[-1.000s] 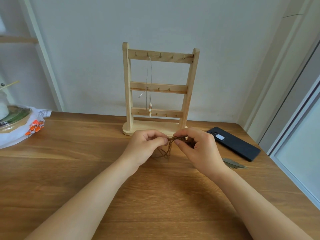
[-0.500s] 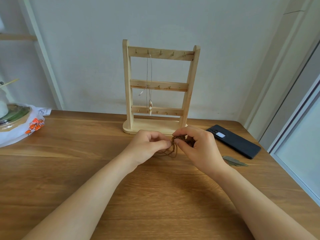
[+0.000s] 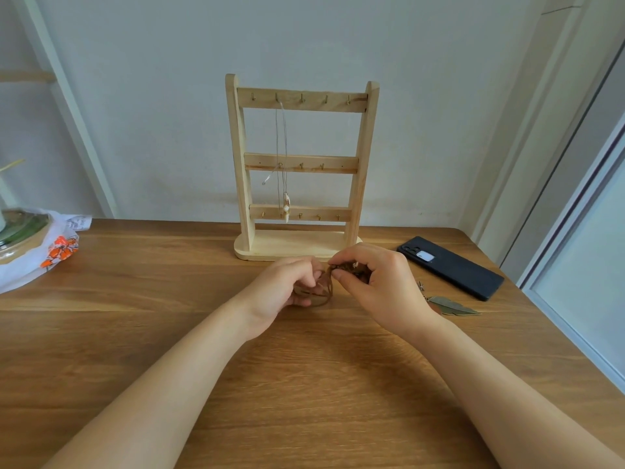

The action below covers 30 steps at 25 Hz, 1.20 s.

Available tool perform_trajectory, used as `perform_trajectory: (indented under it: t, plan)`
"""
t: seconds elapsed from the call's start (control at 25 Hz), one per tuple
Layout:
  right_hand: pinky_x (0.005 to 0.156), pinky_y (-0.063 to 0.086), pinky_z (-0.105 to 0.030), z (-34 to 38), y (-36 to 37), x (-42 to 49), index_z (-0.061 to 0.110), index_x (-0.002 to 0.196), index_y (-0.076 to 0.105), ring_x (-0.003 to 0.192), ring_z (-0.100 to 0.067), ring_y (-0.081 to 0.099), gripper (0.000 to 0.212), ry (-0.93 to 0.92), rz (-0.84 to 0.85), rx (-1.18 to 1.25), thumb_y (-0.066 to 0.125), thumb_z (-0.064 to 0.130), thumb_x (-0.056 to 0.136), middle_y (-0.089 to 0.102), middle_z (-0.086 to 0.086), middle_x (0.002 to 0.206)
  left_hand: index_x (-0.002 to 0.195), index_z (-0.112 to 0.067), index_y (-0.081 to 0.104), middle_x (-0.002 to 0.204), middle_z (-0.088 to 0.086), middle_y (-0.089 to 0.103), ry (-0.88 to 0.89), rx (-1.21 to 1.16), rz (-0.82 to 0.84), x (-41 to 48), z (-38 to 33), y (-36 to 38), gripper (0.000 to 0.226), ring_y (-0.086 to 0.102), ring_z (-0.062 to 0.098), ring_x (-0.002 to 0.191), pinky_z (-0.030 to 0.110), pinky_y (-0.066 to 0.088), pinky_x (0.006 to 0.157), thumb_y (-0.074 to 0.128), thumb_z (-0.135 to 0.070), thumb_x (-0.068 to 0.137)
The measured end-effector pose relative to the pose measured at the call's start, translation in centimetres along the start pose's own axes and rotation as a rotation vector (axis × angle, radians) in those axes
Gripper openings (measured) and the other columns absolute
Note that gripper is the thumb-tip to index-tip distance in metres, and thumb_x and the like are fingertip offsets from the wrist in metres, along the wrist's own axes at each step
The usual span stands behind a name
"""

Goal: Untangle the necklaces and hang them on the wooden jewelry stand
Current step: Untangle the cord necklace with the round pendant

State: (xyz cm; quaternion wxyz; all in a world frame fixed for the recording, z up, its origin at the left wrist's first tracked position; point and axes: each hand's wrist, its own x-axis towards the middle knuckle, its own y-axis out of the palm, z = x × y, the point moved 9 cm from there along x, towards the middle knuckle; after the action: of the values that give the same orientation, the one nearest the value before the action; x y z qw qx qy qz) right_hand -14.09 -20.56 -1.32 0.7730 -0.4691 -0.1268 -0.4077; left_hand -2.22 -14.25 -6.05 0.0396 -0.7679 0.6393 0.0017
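Observation:
A wooden jewelry stand (image 3: 361, 164) with three hooked rails stands at the back of the table. A thin silver necklace (image 3: 286, 201) with a pale pendant hangs from a top-rail hook. Just in front of the stand's base, my left hand (image 3: 287, 286) and my right hand (image 3: 378, 282) are curled together round a tangled brown cord necklace (image 3: 326, 287). My right fingertips pinch the knot, and my left fingers hold the loops that hang down to the table. Most of the tangle is hidden inside my fingers.
A dark phone (image 3: 451, 267) lies right of the stand. Metal leaf pendants (image 3: 451, 306) lie by my right wrist. A white plastic bag with orange print (image 3: 44, 255) and a bowl sit at the left edge. The wall is close behind the stand.
My hands stay together on the brown cord, with my left fingers shifting a little lower on the loops. The view has tilted slightly.

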Motion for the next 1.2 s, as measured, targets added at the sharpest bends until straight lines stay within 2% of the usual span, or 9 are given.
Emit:
perform_trajectory:
  t: [0.08,0.2,0.32,0.52,0.64,0.76,0.96,1.08,1.2]
  plan:
    - [0.070,0.043,-0.008,-0.3,-0.2,0.0,0.021,0.102,0.075,0.078,0.005,0.059,0.014,0.028,-0.011,-0.015,0.073,0.013,0.090,0.068,0.017,0.088,0.076,-0.014,0.053,0.085,0.001,0.063,0.011,-0.149,-0.048,0.0,-0.1,-0.8,0.008,0.062,0.015,0.079,0.029,0.044,0.069,0.050,-0.020,0.074]
    - [0.066,0.041,-0.006,-1.4,-0.8,0.2,0.021,0.101,0.075,0.076,0.007,0.058,0.013,0.097,-0.043,-0.021,0.072,0.013,0.091,0.067,0.018,0.084,0.092,-0.005,0.063,0.092,0.007,0.071,0.016,-0.298,-0.430,-0.7,-0.1,-4.9,0.012,0.064,0.019,0.060,0.023,0.038,0.048,0.051,-0.005,0.090]
    - [0.066,0.041,-0.006,-2.1,-1.1,0.4,0.022,0.102,0.075,0.075,0.008,0.058,0.014,0.137,-0.045,-0.021,0.073,0.015,0.090,0.070,0.014,0.085,0.096,-0.012,0.067,0.089,0.005,0.074,0.017,-0.343,-0.762,-2.1,0.3,-8.7,0.009,0.059,0.014,0.049,0.019,0.031,0.038,0.059,-0.016,0.095]
    - [0.067,0.043,-0.007,-2.5,-0.7,0.4,0.021,0.106,0.076,0.072,0.005,0.059,0.016,0.177,-0.005,-0.031,0.073,0.017,0.090,0.071,0.011,0.087,0.080,-0.023,0.061,0.076,-0.002,0.073,-0.079,-0.523,-0.844,-2.6,1.8,-10.0,0.029,0.049,0.010,0.046,0.020,0.025,0.042,0.062,-0.051,0.091]
    - [0.075,0.051,-0.018,-2.8,-0.8,0.4,0.022,0.104,0.076,0.079,0.000,0.065,0.015,0.193,0.005,-0.005,0.074,0.020,0.090,0.073,0.012,0.085,0.077,-0.022,0.061,0.073,-0.003,0.065,-0.064,-0.464,-0.875,-2.8,1.6,-10.2,0.032,0.044,0.009,0.053,0.022,0.027,0.046,0.059,-0.050,0.091]
    - [0.078,0.057,-0.029,-3.0,-0.7,0.4,0.027,0.102,0.074,0.079,-0.003,0.067,0.011,0.188,0.026,0.007,0.071,0.024,0.092,0.073,0.012,0.084,0.080,-0.021,0.063,0.082,-0.003,0.059,-0.041,-0.407,-0.924,-3.2,1.3,-10.9,0.021,0.047,0.012,0.072,0.028,0.037,0.066,0.060,-0.039,0.091]
    - [0.079,0.058,-0.034,-2.2,-0.7,0.3,0.027,0.102,0.074,0.081,-0.005,0.066,0.013,0.132,0.011,0.007,0.072,0.021,0.091,0.071,0.014,0.086,0.104,-0.019,0.068,0.107,-0.012,0.061,0.063,-0.145,-0.816,-2.9,-0.8,-9.9,0.024,0.051,0.010,0.107,0.037,0.031,0.096,0.058,-0.023,0.083]
    - [0.079,0.057,-0.034,-1.9,-0.4,0.3,0.025,0.102,0.076,0.083,-0.004,0.065,0.013,0.096,0.034,0.002,0.072,0.020,0.091,0.071,0.014,0.089,0.103,-0.023,0.074,0.111,-0.012,0.069,0.163,0.012,-0.564,-1.6,-2.5,-6.8,0.019,0.054,-0.002,0.110,0.025,0.034,0.090,0.059,-0.018,0.092]
    - [0.083,0.056,-0.031,-1.3,0.0,0.2,0.025,0.104,0.077,0.090,-0.004,0.066,0.016,0.045,0.058,-0.010,0.073,0.019,0.090,0.071,0.015,0.094,0.103,-0.029,0.077,0.108,-0.017,0.074,0.105,0.176,-0.276,-0.2,-1.7,-3.0,0.019,0.060,-0.011,0.103,0.015,0.037,0.086,0.059,-0.035,0.098]
